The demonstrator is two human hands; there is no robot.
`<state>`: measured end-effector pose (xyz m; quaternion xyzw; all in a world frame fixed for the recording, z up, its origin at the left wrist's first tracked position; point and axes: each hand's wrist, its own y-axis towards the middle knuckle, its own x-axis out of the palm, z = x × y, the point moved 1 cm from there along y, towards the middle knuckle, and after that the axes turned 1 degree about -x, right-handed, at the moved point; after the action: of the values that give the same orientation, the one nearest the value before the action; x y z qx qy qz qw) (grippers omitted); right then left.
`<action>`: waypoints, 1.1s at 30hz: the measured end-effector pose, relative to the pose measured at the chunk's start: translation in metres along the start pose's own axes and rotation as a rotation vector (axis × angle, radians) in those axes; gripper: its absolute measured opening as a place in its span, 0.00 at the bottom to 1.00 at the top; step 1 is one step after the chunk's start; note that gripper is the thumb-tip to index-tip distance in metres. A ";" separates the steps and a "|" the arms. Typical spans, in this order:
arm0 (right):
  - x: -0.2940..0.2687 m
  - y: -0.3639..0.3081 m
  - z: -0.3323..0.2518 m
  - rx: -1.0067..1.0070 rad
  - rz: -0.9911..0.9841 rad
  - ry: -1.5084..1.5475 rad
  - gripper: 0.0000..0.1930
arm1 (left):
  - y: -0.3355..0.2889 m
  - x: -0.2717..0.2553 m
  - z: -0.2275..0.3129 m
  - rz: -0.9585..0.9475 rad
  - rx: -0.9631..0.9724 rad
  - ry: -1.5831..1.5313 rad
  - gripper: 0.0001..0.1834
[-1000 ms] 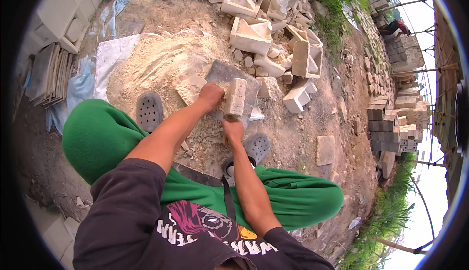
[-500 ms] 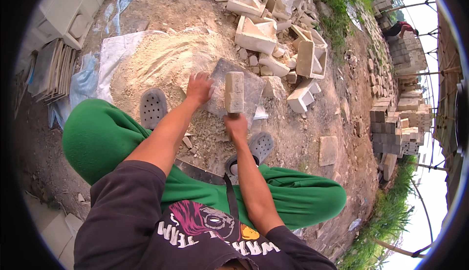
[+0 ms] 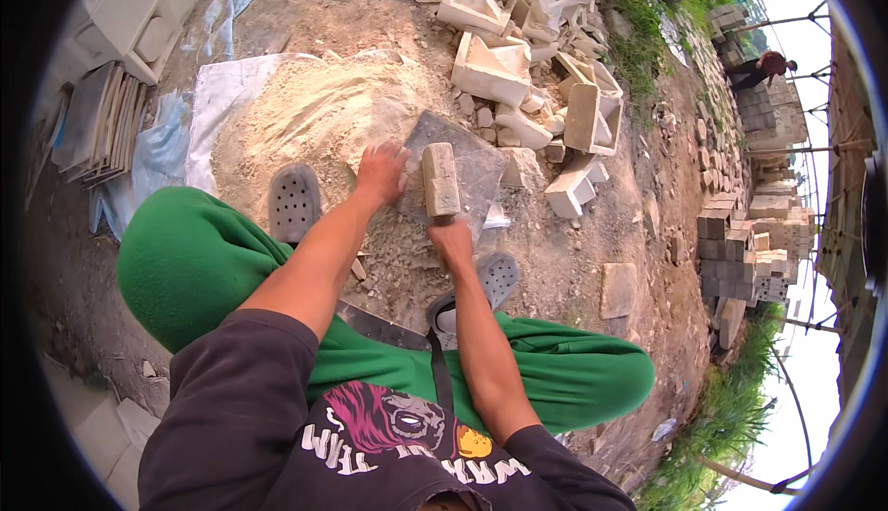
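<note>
My right hand (image 3: pixel 450 241) is closed at the near end of a dusty, block-headed mallet (image 3: pixel 440 180); most of its handle is hidden by the fist. The mallet's head is over a flat grey slab (image 3: pixel 476 173) on the ground between my feet. My left hand (image 3: pixel 382 173) is at the slab's left edge, palm down, fingers apart and slightly bent. Beyond that hand spreads a heap of pale crushed powder (image 3: pixel 305 113), partly on a white sheet (image 3: pixel 217 109). Whether the mallet touches the slab I cannot tell.
Broken white cast blocks (image 3: pixel 490 67) and rubble pile up at the far right. My grey clogs (image 3: pixel 294 204) flank the work spot. Thin boards (image 3: pixel 102 127) lean at the left beside blue plastic (image 3: pixel 159 146). Stacked blocks (image 3: pixel 726 247) and another person (image 3: pixel 766 67) are at the right.
The mallet's head has shifted slightly and tilted to the left over the slab. My left hand stays at the slab's edge. The distant person has changed posture.
</note>
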<state>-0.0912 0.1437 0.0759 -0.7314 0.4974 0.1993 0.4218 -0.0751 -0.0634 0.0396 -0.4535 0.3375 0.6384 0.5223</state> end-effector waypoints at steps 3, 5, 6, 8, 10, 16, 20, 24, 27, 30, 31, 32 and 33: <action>-0.001 0.007 0.002 0.087 -0.032 -0.159 0.21 | 0.002 0.000 0.000 0.022 -0.002 0.037 0.30; -0.005 0.000 -0.009 0.105 -0.031 -0.172 0.21 | 0.001 0.000 -0.003 0.007 -0.013 0.038 0.30; -0.007 -0.008 -0.012 0.039 0.036 -0.026 0.20 | -0.001 0.001 -0.002 -0.007 -0.024 0.026 0.30; -0.006 -0.012 -0.013 -0.027 0.099 0.113 0.19 | -0.003 0.001 -0.002 0.002 -0.028 0.008 0.30; -0.004 -0.009 -0.008 -0.088 0.030 0.179 0.23 | 0.000 -0.004 0.003 0.012 -0.012 0.001 0.31; 0.002 -0.007 0.002 0.110 -0.031 -0.092 0.24 | 0.002 -0.008 0.004 -0.043 -0.033 0.010 0.30; 0.001 -0.016 0.021 0.112 0.151 0.120 0.24 | -0.001 -0.008 0.011 -0.017 -0.010 0.041 0.28; 0.003 -0.009 0.063 0.190 0.238 0.111 0.23 | -0.007 0.003 0.008 0.122 0.372 0.106 0.18; 0.009 -0.019 0.071 0.252 0.347 0.147 0.24 | -0.011 0.012 0.013 -0.057 0.530 0.106 0.11; 0.011 -0.019 0.051 0.278 0.292 -0.032 0.24 | -0.022 0.021 0.008 0.022 0.584 0.061 0.06; 0.011 -0.015 0.048 0.252 0.252 0.033 0.24 | -0.023 0.022 0.010 0.021 0.588 0.062 0.06; 0.012 -0.012 0.046 0.226 0.211 0.098 0.24 | -0.023 0.024 0.013 0.025 0.632 0.048 0.06; 0.016 -0.005 0.050 0.227 0.216 0.103 0.24 | -0.022 0.023 0.018 0.033 0.679 0.035 0.07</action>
<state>-0.0737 0.1764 0.0386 -0.6307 0.6133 0.1483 0.4517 -0.0585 -0.0341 0.0254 -0.2592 0.5471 0.4901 0.6272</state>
